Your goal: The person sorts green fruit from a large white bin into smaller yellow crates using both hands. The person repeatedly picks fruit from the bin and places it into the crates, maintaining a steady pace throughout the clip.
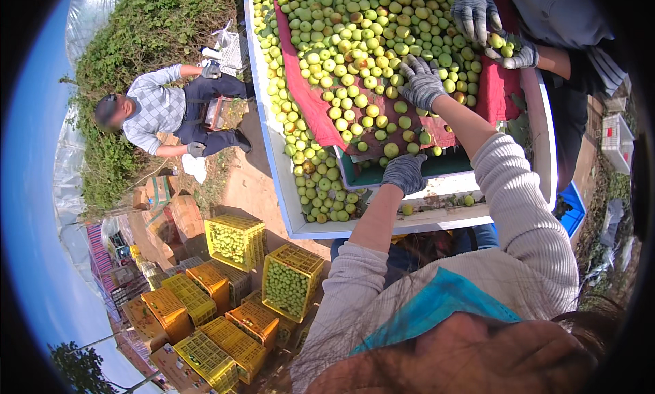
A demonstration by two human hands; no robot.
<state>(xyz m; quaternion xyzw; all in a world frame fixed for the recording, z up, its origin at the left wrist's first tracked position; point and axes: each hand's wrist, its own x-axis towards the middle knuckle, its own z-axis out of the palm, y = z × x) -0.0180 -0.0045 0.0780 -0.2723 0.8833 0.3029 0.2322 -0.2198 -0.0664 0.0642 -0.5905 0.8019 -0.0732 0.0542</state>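
Note:
Small green fruits (348, 46) lie heaped over a red cloth (307, 107) in a large pale bin (276, 174). Wearing a striped grey glove, my left hand (406, 174) is at the near rim of a green tray (363, 175) below the cloth; whether its fingers grip the rim is hidden. My right hand (422, 83), gloved alike, lies palm down on the heap with its fingers spread, touching fruits. Some fruits sit on the cloth's lower part above the tray, others in the bin's left corner.
A co-worker's gloved hands (517, 53) hold a few fruits at the bin's upper right. Another person (158, 107) sits left of the bin. Yellow and orange plastic crates (235, 343), some full of fruit, stand at lower left. A blue crate (573, 207) is at the right.

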